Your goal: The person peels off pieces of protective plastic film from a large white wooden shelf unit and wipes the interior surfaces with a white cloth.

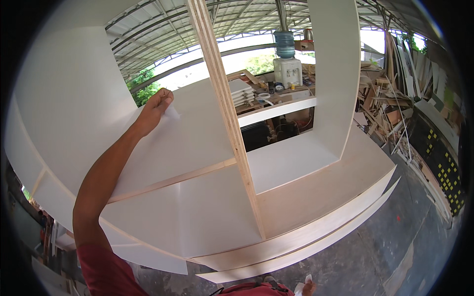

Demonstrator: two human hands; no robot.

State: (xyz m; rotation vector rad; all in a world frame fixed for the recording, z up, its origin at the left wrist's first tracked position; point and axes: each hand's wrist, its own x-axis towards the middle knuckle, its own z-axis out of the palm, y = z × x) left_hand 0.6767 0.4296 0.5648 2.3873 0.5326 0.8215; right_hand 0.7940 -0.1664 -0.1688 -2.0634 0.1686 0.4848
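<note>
My left hand (156, 107) reaches over a white shelf board (197, 123) inside a large plywood cabinet. Its fingers are closed on a thin white piece (172, 113), perhaps paper or cloth, which hangs down by the board. My right hand (309, 287) is low at the picture's bottom edge, in front of the cabinet. It appears closed on a small white piece (299, 288) of the same kind, partly cut off by the edge. An upright plywood divider (217, 79) with a bare layered edge stands to the right of my left hand.
A white side panel (335, 74) rises at the right over a bare wood base (316, 182). Beyond stands a water dispenser (288, 71) on a cluttered workbench (264, 104). Wood offcuts (385, 108) heap at the far right. A curved strip (306, 246) runs along the cabinet's front.
</note>
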